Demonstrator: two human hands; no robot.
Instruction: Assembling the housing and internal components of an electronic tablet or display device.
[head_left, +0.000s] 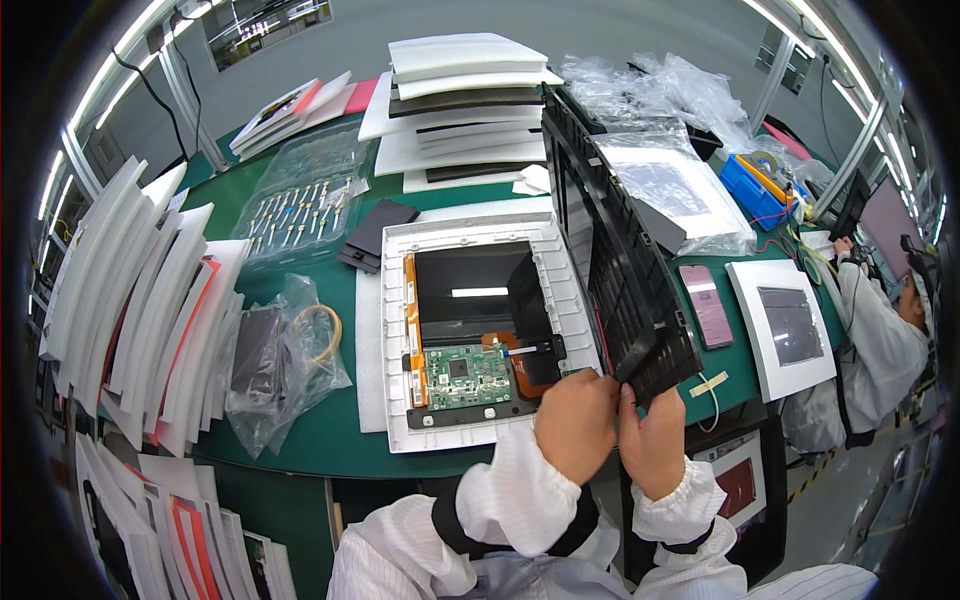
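A white frame (398,262) lies on a foam sheet, its inner side up. Inside it are a dark display panel (470,265), a green circuit board (475,378) and an orange ribbon cable (411,330). A black plastic back cover (640,290) stands tilted on edge along the frame's right side. My right hand (655,445) grips the cover's near end, thumb up against it. Close beside it, at the frame's near right corner, my left hand (578,425) is closed; whatever its fingers hold is hidden. A thin red wire (603,345) runs along the cover near that hand.
Foam sheets (460,65) are stacked at the back, with more boards (120,290) upright at left. A bagged tape roll (325,335) lies left of the frame. Rightward are a pink phone (708,305), a white-framed screen (740,300), a blue bin (748,192) and a co-worker (860,330).
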